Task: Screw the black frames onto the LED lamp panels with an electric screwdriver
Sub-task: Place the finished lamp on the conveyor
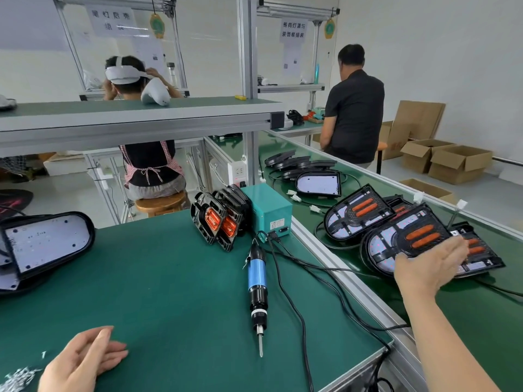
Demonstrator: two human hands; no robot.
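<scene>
Head-camera view of a workbench with a green mat (158,278). The right hand (430,267) reaches out to the right, across an aluminium rail (339,267), onto a green conveyor belt (467,312). Its fingers are spread and nearly straight, lying on top of the nearest LED lamp panel (396,244), which already carries a black frame with orange lenses. Whether the thumb hooks under the panel's edge cannot be told.

The left hand (85,360) rests loosely open on the mat, holding nothing, just beside a pile of screws (17,377).

The electric screwdriver (257,281) lies between the hands, apart from both. Its long axis runs away from the person, with the bit pointing back towards them.

The panel probably has to come left, over the rail, onto the mat.
</scene>
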